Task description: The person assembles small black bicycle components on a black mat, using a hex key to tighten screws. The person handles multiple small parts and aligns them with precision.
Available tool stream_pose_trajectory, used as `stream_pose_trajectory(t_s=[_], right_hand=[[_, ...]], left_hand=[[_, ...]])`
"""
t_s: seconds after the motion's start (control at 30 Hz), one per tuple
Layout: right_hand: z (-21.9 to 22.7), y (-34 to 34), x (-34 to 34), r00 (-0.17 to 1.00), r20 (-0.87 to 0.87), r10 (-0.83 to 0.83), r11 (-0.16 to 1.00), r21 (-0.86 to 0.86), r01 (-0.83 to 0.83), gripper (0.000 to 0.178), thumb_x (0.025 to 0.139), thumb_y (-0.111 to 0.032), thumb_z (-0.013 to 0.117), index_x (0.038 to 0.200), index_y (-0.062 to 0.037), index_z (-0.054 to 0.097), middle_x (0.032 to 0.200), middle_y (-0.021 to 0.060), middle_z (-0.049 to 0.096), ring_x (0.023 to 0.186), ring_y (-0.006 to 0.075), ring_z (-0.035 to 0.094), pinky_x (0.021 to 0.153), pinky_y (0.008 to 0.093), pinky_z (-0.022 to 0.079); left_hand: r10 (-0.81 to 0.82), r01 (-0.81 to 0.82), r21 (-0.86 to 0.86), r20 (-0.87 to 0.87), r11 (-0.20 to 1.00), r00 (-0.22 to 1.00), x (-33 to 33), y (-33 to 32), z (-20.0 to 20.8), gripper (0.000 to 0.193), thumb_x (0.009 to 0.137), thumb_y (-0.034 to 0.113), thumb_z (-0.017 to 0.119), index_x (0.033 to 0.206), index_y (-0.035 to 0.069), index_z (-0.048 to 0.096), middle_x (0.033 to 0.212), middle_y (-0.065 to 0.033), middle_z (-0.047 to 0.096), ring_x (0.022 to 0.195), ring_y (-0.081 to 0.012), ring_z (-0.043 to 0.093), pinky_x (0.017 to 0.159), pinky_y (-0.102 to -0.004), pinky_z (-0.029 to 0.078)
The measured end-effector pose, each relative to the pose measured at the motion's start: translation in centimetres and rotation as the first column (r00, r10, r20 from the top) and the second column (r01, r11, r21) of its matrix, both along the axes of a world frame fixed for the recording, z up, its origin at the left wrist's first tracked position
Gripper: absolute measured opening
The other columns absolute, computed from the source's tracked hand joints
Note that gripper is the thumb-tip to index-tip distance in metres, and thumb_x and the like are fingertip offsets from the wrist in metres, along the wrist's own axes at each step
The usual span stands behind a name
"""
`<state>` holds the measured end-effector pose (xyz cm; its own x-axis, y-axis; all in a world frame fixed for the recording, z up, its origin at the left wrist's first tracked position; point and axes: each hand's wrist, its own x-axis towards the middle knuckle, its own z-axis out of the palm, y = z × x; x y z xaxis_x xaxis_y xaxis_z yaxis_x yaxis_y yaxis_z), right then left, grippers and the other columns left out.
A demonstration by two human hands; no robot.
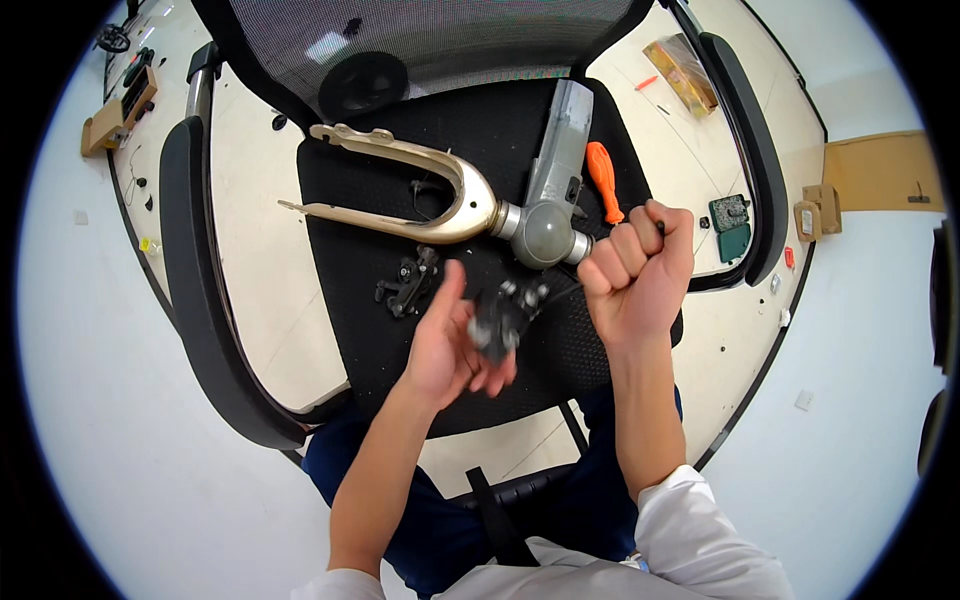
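Observation:
In my left hand [440, 350] is a black and silver brake caliper [505, 318], blurred, resting against the curled fingers. My right hand [640, 270] is a fist beside it; a dark end shows near the thumb, and a thin dark line runs from the fist toward the caliper. What the fist holds is mostly hidden. A second black caliper [408, 282] lies on the seat, left of my left hand. Beyond both hands lies a champagne-coloured bicycle fork [468, 200], joined to a grey round joint [542, 236] with a grey frame tube [562, 140].
All this sits on a black office chair seat [350, 350] with armrests [205, 290] on both sides. An orange-handled tool [602, 180] lies by the tube. On the floor are a green case [733, 240], a yellow box [682, 75] and cardboard boxes [822, 208].

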<state>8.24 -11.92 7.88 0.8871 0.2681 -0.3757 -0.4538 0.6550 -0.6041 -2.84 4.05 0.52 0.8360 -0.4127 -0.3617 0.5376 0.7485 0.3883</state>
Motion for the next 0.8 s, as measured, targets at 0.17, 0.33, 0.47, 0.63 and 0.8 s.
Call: stream_pose_trajectory(t_s=[0.17,0.33,0.47,0.63,0.8], right_hand=[[-0.9,0.0,1.1,0.964,-0.083,-0.253,0.964,-0.103,0.244,0.042,0.093,-0.02,0.042,0.06,-0.0177,0.016,0.052,-0.0041,0.01,0.045,0.0097,0.009,0.043,0.0285,0.013],[-1.5,0.8,0.0,0.97,-0.233,-0.072,0.997,0.009,0.076,0.044,0.093,-0.022,0.041,0.058,-0.0182,0.015,0.051,-0.0049,0.01,0.043,0.0096,0.009,0.042,0.0279,0.012],[-1.1,1.1,-0.6,0.985,-0.173,-0.019,1.0,-0.002,0.019,0.046,0.093,-0.026,0.041,0.057,-0.0185,0.013,0.049,-0.0059,0.01,0.042,0.0094,0.008,0.041,0.0276,0.011],[-0.3,0.9,-1.8,0.96,0.131,0.245,0.962,0.087,-0.258,0.044,0.09,-0.021,0.04,0.055,-0.0178,0.012,0.044,-0.0057,0.011,0.038,0.0096,0.007,0.039,0.0275,0.01],[0.1,0.1,-1.4,0.556,0.737,0.384,0.792,0.046,-0.609,0.029,0.066,-0.007,0.044,0.049,-0.0097,0.02,0.038,0.0005,0.026,0.034,0.0142,0.016,0.038,0.0307,0.016]], left_hand=[[0.197,-0.733,0.552,0.729,0.397,0.656,0.5,-1.9,0.2,0.071,0.083,0.023,0.072,0.137,0.002,0.032,0.128,-0.0176,0.05,0.103,-0.0213,0.06,0.088,-0.0303,0.048],[0.348,-0.497,0.469,0.371,0.73,0.861,1.0,-2.9,0.8,0.043,0.098,0.024,0.051,0.132,0.005,0.034,0.095,-0.0158,0.062,0.071,-0.021,0.064,0.058,-0.0293,0.052],[0.272,-0.252,0.16,-0.117,0.954,0.955,1.4,-2.4,0.7,0.039,0.1,0.043,0.042,0.118,0.009,0.045,0.074,-0.0139,0.061,0.05,-0.0208,0.059,0.035,-0.0265,0.043],[-0.101,-0.001,-0.317,-0.307,0.949,0.946,1.0,-1.9,-0.2,0.046,0.097,0.05,0.042,0.107,0.007,0.053,0.061,-0.0129,0.058,0.037,-0.0194,0.05,0.027,-0.0237,0.031],[-0.139,0.093,-0.179,-0.263,0.979,0.955,1.3,-1.7,0.6,0.047,0.096,0.049,0.044,0.105,0.005,0.057,0.055,-0.0097,0.053,0.029,-0.0153,0.039,0.025,-0.0225,0.024]])
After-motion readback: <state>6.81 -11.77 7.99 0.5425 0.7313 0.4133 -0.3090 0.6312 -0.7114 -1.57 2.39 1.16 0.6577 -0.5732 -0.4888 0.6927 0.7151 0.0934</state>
